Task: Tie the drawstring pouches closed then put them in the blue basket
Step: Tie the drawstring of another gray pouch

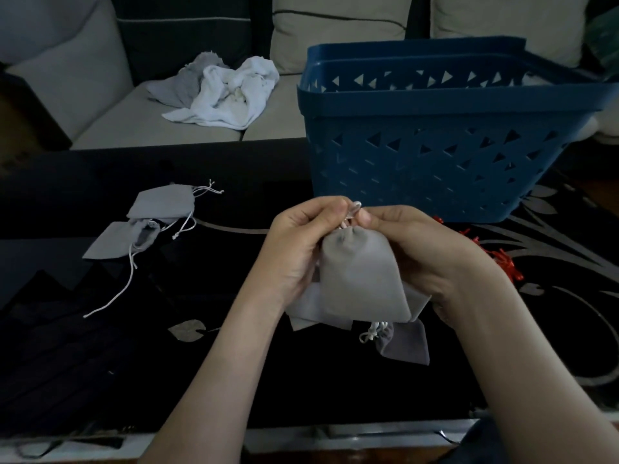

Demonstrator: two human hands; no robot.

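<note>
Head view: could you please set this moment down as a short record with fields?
Hands: left hand and right hand both pinch the drawstring
Held pouch: grey, neck gathered, lifted in front of the blue basket
Far pouch: on the table, left, cords loose
Near pouch: beside it, neck open, cord trailing
Spare pouches: lying beneath the hands
Basket contents: cannot tell
Background: white cloths on a sofa

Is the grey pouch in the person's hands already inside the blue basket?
No, the left hand and right hand hold the grey pouch in front of the blue basket, outside it.
</note>
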